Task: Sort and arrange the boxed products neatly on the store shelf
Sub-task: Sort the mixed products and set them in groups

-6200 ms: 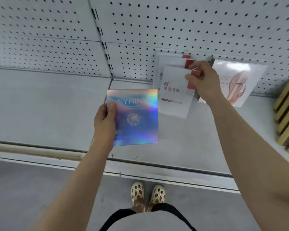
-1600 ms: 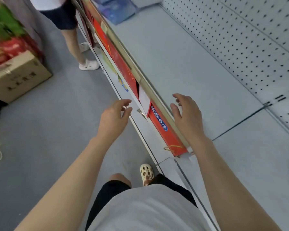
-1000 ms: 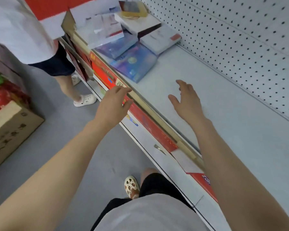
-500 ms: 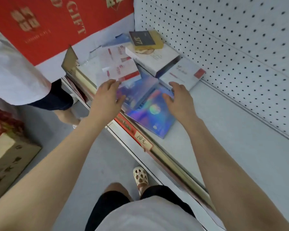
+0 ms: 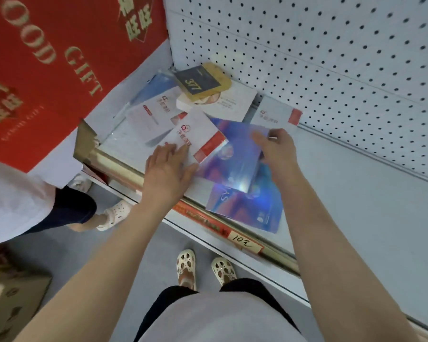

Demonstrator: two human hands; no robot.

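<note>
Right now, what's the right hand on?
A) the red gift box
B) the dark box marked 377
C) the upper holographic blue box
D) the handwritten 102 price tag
C: the right hand pinches the far edge of the upper holographic blue box, well away from the 377 box and the 102 tag.

Single head-worn wide-angle view, steeply downward and close over the shelf (image 5: pixel 356 193) edge (feet visible below)

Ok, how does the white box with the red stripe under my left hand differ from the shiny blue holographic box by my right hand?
The white box with the red stripe is matte with small red printing; the shiny blue holographic box is iridescent and looks larger. The white box overlaps the holographic one's left edge. The left hand rests flat on the white box; the right hand lifts the holographic one's far edge. Both are flat and thin.
</note>
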